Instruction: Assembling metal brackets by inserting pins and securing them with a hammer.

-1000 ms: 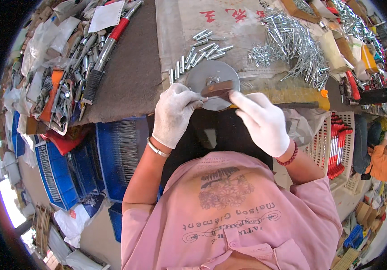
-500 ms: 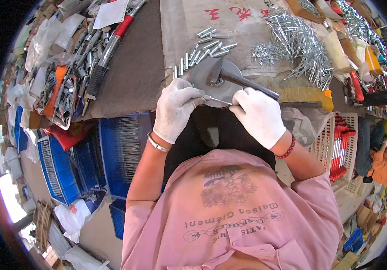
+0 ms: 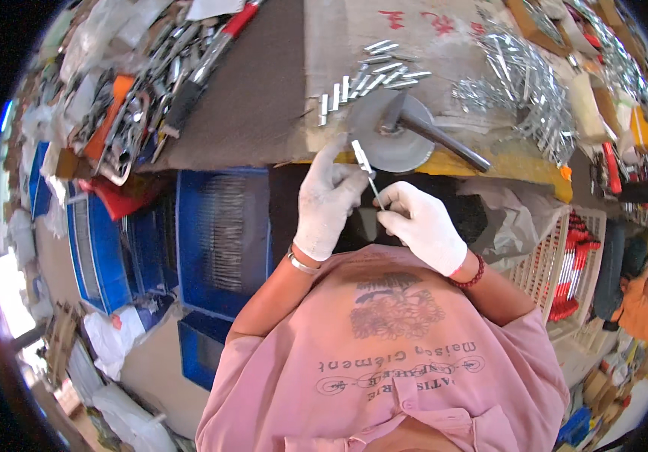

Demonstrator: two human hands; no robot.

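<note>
Gloved hands at the near edge of a cluttered workbench [image 3: 263, 113]. My left hand [image 3: 326, 202], in a white glove, has its fingers closed together on the short metal sleeve [image 3: 361, 155] at the upper end of a thin metal pin [image 3: 373, 184]; the forefinger points up toward the bench edge. My right hand [image 3: 422, 226], also gloved in white, has thumb and forefinger pinched shut on the lower end of the same pin. The pin thus runs slantwise between both hands, held in the air just in front of the bench edge, above my lap.

Just beyond the hands, a round grey metal disc [image 3: 384, 143] lies flat on the bench, with a hammer [image 3: 429, 132] resting across it, its dark handle pointing right. Behind the disc, a loose row of short silver sleeves [image 3: 365, 79] lies on a pale cloth [image 3: 444, 45]. Right of these, a heap of long shiny pins [image 3: 519, 83]. Left of the bench top, a pile of mixed hand tools [image 3: 143, 90]. Below the bench, a blue plastic crate [image 3: 222, 241]; at right, a white slatted crate [image 3: 565, 264] holding red-handled items.
</note>
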